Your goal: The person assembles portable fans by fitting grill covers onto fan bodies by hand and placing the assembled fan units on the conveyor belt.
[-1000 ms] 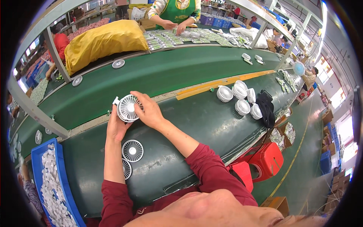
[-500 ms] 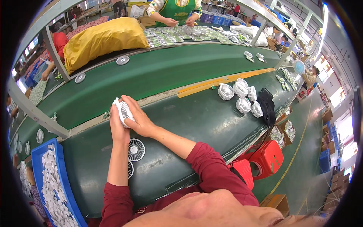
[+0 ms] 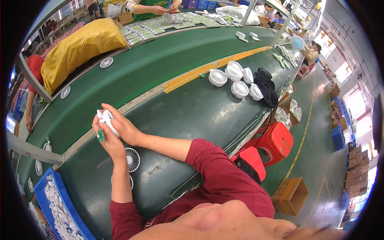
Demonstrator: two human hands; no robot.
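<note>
Both of my hands are closed around a white fan head point(image 3: 113, 127) above the dark green bench. My left hand point(image 3: 112, 146) holds it from the near left side, and a small green circuit board point(image 3: 100, 135) shows at its thumb. My right hand point(image 3: 129, 130) wraps the far right side, with its fingers over the top. Much of the fan head is hidden by my fingers. Below my wrists, two round white fan grilles point(image 3: 132, 159) lie on the bench, the nearer one partly covered by my left forearm.
Several white fan heads point(image 3: 218, 78) stand at the bench's right, beside a black cable bundle point(image 3: 266, 89). A blue bin point(image 3: 74, 206) of small white parts sits at left. Beyond runs a green conveyor point(image 3: 132, 66) with grilles. Red stools point(image 3: 276, 140) stand at right; a person works opposite.
My hands have turned the fan head, so its slotted face no longer shows and the green circuit board now does. The whole view has shifted, with the bench things appearing further left and higher.
</note>
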